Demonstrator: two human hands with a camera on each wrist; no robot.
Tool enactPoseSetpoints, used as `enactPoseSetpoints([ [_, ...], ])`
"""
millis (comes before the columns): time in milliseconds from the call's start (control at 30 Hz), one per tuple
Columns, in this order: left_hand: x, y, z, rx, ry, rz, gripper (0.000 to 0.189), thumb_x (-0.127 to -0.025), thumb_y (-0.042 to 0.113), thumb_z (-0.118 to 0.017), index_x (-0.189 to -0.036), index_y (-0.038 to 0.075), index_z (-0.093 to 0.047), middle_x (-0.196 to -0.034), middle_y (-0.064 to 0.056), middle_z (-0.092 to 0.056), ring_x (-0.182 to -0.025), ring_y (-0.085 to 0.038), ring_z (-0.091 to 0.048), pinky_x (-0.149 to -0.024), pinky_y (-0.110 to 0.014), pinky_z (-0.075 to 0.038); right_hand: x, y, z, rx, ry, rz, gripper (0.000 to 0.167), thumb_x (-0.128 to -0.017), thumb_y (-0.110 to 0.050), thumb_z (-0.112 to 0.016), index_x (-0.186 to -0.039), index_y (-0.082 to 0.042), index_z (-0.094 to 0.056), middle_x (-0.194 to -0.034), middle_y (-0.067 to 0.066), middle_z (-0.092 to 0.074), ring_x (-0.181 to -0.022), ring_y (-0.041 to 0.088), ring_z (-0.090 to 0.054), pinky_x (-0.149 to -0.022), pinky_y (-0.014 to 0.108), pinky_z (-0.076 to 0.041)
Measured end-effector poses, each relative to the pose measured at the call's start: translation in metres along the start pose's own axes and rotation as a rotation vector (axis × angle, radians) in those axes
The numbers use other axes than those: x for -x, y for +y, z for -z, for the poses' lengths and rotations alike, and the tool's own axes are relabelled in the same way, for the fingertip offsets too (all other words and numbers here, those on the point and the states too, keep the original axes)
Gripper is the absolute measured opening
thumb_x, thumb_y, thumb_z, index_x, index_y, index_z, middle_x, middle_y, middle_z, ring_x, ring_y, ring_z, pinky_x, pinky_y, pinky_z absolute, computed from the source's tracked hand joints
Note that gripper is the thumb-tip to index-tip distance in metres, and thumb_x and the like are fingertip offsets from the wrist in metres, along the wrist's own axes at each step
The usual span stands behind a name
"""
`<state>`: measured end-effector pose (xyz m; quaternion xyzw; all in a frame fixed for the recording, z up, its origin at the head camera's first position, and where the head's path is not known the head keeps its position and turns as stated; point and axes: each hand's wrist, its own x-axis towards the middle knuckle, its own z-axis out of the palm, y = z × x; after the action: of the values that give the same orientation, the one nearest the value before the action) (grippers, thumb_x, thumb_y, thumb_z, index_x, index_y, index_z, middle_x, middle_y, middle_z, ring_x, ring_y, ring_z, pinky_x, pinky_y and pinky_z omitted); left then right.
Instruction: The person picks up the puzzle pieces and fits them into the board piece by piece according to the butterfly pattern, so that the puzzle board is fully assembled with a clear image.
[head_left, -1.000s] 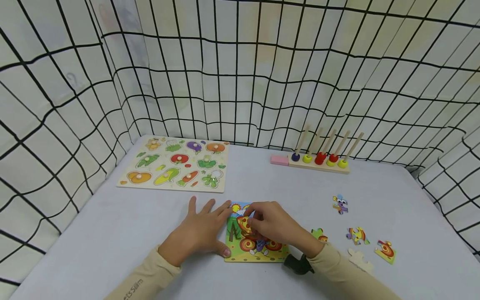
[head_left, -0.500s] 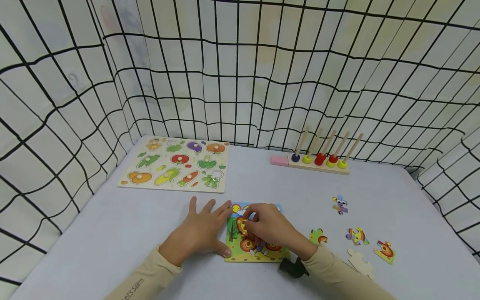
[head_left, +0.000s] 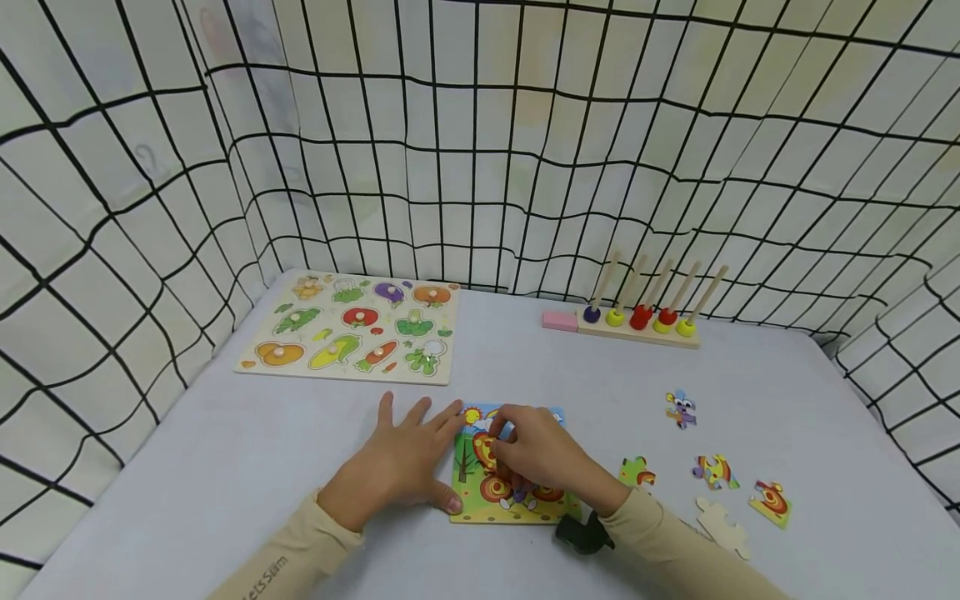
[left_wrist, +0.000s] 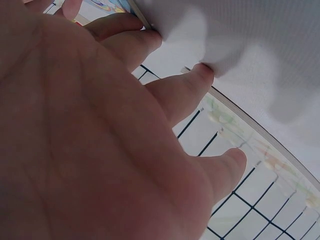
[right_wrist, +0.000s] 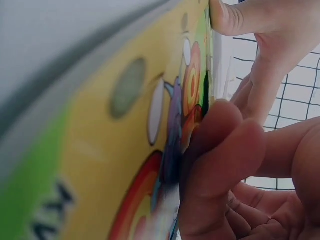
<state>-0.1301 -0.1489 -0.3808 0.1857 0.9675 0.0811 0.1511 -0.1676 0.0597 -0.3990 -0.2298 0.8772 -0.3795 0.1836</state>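
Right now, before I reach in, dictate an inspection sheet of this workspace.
Surface: pale tabletop, lit evenly enough to read.
Job's things: picture puzzle board, front middle; five loose pieces to its right, one plain side up.
Clutter: vegetable board, bead stand; dark object near right sleeve, unclear what.
Grips: left grip spread at the puzzle board's left edge; right grip bent over it, any pinch hidden.
Cables: nothing seen.
Surroundings: black grid netting, pale backing.

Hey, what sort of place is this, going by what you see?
Probably an activity or play station, likely indoors. Black mesh rises behind the white table, which holds a small picture puzzle, a vegetable puzzle board and a coloured-ring peg stand.
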Motion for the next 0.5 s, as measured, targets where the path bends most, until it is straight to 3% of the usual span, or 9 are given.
enactPoseSetpoints([
  [300,-0.0003,0.0001,-0.0001,0.0,-0.002,0.006,0.109,-0.075,0.059,-0.092,-0.162,0.012,-0.048,-0.172,-0.006,-0.036,-0.156,-0.046,-0.03,-0.118,-0.082,-0.003,-0.0045,0.0003,-0.0021,0.095,0.002,-0.011,0.008,-0.102,-0.005,-0.07,-0.104,-0.003,-0.063,-0.062,-0.001,-0.063,-0.043,0.012,-0.06,-0.043,0.024,-0.05],
  [500,-0.0006,0.0002,-0.0006,0.0,-0.001,0.002,0.108,-0.075,0.059,-0.092,-0.161,0.011,-0.048,-0.172,-0.006,-0.037,-0.156,-0.046,-0.03,-0.118,-0.083,-0.004,-0.0074,-0.003,0.0,0.18,-0.003,-0.002,0.013,-0.101,-0.008,-0.074,-0.103,-0.003,-0.062,-0.071,0.0,-0.062,-0.048,0.011,-0.058,-0.045,0.023,-0.047],
])
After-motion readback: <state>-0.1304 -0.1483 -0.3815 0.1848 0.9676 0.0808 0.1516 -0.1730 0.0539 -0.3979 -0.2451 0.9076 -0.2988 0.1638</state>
